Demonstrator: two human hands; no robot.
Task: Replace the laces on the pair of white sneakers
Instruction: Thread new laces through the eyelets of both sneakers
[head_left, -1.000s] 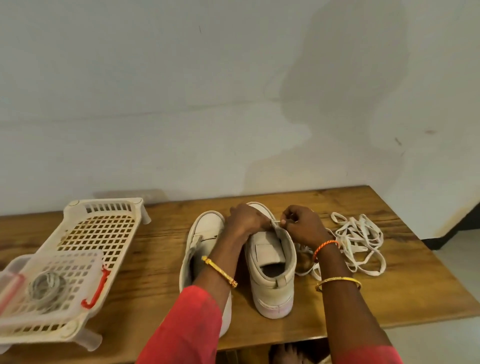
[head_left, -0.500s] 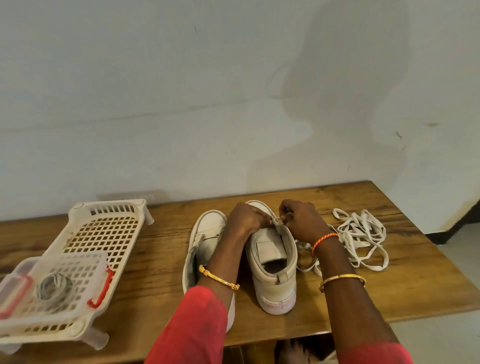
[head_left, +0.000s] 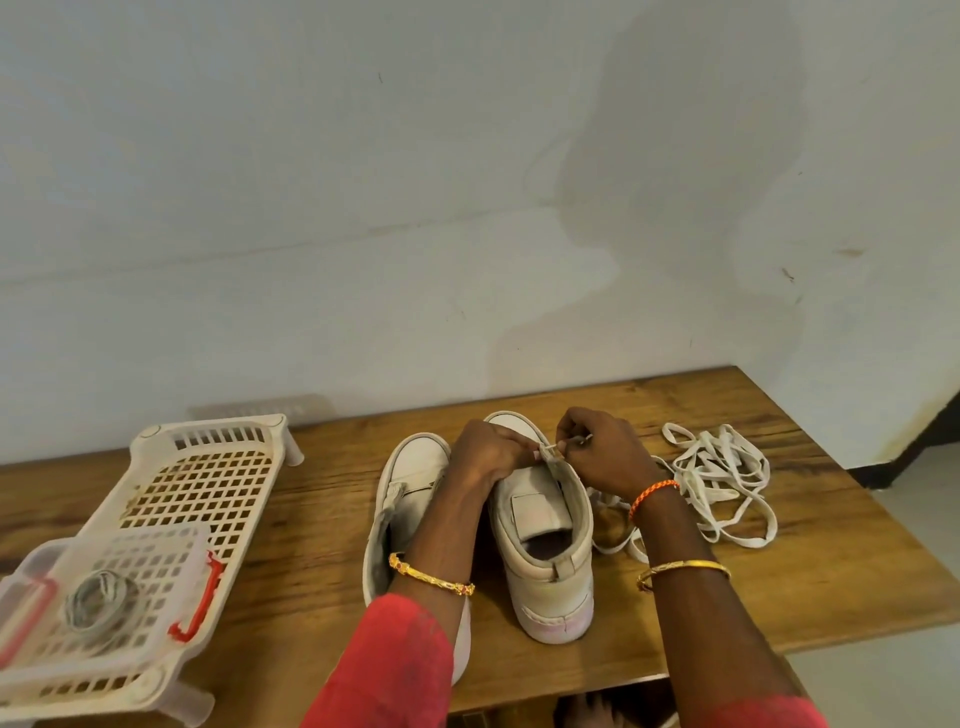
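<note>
On the table (head_left: 857, 582), the right-hand sneaker (head_left: 540, 545) is stood heel-near, its long axis running six to twelve o'clock. Its top edge is pinched by the left hand (head_left: 488, 454); a lace tip (head_left: 563, 443) is pinched by the right hand (head_left: 605, 457), at three o'clock of the eyelet. Loose laces (head_left: 722, 483) are piled further toward three o'clock.

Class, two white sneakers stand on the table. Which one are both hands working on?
The right-hand sneaker, nearer the loose laces: the left hand grips its upper edge and the right hand pinches a lace end there. The left-hand sneaker stands untouched beside it.
</note>
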